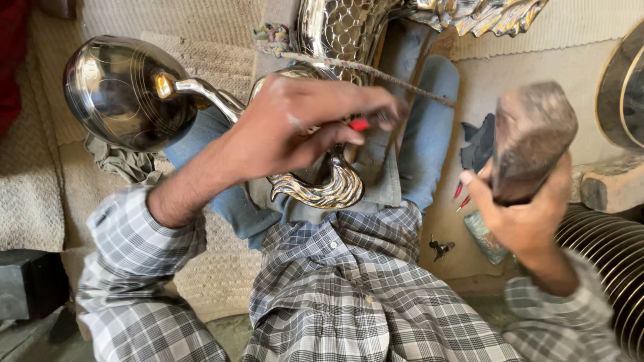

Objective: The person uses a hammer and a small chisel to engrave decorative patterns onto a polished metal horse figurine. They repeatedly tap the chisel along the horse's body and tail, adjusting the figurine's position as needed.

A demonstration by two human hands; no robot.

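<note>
Left hand [295,127] pinching red-tipped punch [360,124] against swan casting [322,188], frame centre, lap. Right hand [523,214] gripping mallet [533,137], raised right. Risk: blow glancing off, hitting fingers, denting metal.

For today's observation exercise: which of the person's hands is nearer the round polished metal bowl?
Left. The left hand works just right of the bowl, over the ornate metal piece; the right hand holds a block far right.
</note>
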